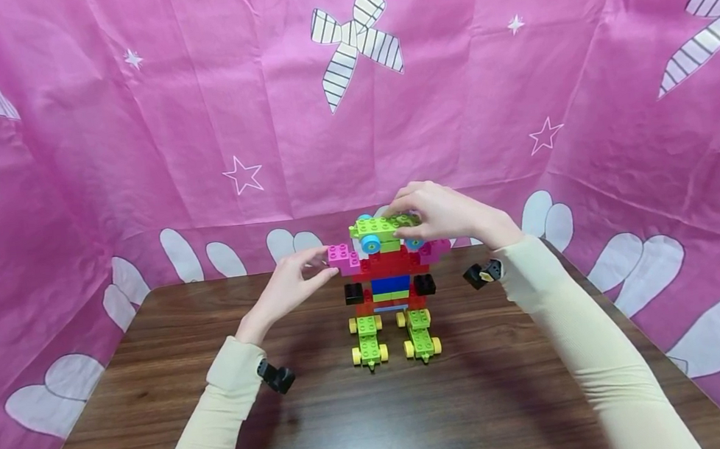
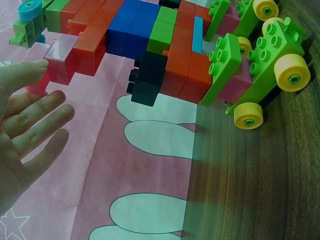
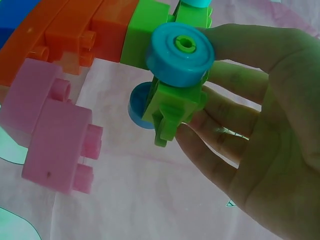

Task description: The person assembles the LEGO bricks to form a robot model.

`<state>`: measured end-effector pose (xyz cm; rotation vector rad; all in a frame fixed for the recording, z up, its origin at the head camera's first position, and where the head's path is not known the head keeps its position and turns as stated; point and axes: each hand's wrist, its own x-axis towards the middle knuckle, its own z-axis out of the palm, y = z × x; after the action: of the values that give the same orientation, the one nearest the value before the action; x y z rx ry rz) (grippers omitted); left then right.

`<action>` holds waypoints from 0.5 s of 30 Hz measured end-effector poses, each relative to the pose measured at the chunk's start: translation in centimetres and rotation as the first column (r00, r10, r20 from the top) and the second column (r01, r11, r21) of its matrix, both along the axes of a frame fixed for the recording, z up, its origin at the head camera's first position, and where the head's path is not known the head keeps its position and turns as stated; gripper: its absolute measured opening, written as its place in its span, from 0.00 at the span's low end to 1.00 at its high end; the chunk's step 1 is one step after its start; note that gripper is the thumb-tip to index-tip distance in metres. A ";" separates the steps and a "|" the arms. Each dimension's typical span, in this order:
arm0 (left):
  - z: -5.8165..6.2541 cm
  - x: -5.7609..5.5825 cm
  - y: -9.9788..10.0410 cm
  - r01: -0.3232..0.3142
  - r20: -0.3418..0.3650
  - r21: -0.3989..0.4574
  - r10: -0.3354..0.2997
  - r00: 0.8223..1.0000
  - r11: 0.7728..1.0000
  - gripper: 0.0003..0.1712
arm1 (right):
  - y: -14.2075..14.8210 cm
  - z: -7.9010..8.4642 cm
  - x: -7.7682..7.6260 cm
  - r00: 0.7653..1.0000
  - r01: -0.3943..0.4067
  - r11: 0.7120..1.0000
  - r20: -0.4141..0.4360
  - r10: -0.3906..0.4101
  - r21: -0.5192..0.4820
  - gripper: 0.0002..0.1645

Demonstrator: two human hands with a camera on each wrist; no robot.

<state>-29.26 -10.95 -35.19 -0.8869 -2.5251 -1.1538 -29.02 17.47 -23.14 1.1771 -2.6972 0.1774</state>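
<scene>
A figure of toy building bricks stands upright on the table, with a red brick body, a blue brick band and black bricks at the sides. Across its top lies a green wheeled base with blue wheels. My right hand holds this base near its right end, thumb in front and fingers over the back. My left hand pinches the pink brick at the figure's left shoulder between thumb and fingers. Another pink brick juts out at the right shoulder.
Two green wheeled bases with yellow wheels form the feet on the brown wooden table. Pink cloth with bows and stars hangs behind and at both sides. A black camera is worn on the left wrist.
</scene>
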 end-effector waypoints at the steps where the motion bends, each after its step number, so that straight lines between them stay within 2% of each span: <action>1: 0.0 0.0 0.0 0.000 0.005 0.001 0.000 1.000 1.000 0.24 | 0.0 0.0 0.0 1.000 0.000 1.000 0.002 0.000 0.002 0.22; 10: 0.0 0.0 -0.1 0.017 0.017 0.013 -0.018 1.000 1.000 0.25 | -0.2 0.1 0.2 0.999 -0.032 0.999 0.035 0.032 0.002 0.23; 15: 0.1 0.0 -0.2 0.009 0.019 -0.002 -0.009 1.000 1.000 0.25 | -0.2 0.0 0.0 0.999 -0.047 0.999 0.026 0.047 -0.008 0.23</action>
<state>-29.25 -11.14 -35.09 -0.8930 -2.5402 -1.1678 -29.00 17.26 -23.14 1.2457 -2.6901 0.2109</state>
